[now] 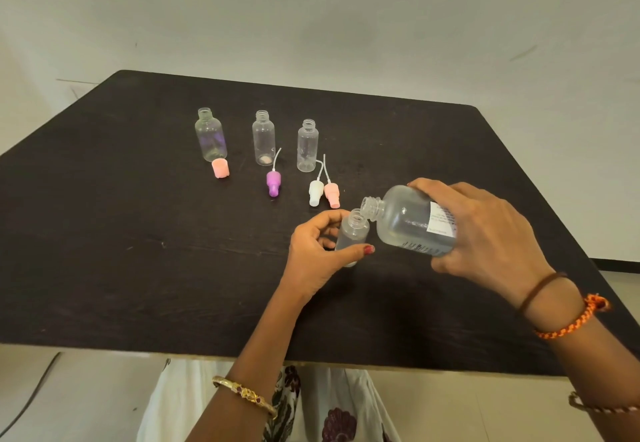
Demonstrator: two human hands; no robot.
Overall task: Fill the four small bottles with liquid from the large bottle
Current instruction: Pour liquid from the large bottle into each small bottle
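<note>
Fingers (349, 251) of the left hand (317, 254) grip the upright small bottle (352, 233) on the tabletop (138, 233). The right hand (485, 230) grasps the large bottle (405, 220), tilted leftward, its mouth just above the small bottle's opening. Three small bottles (263, 136) stand uncapped, well apart behind.

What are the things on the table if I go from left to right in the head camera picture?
Round-shouldered empty bottle → orange-pink cap → second empty bottle → purple spray top → third empty bottle → white spray top → pink spray top → small bottle in the left hand → large bottle in the right hand.
</note>
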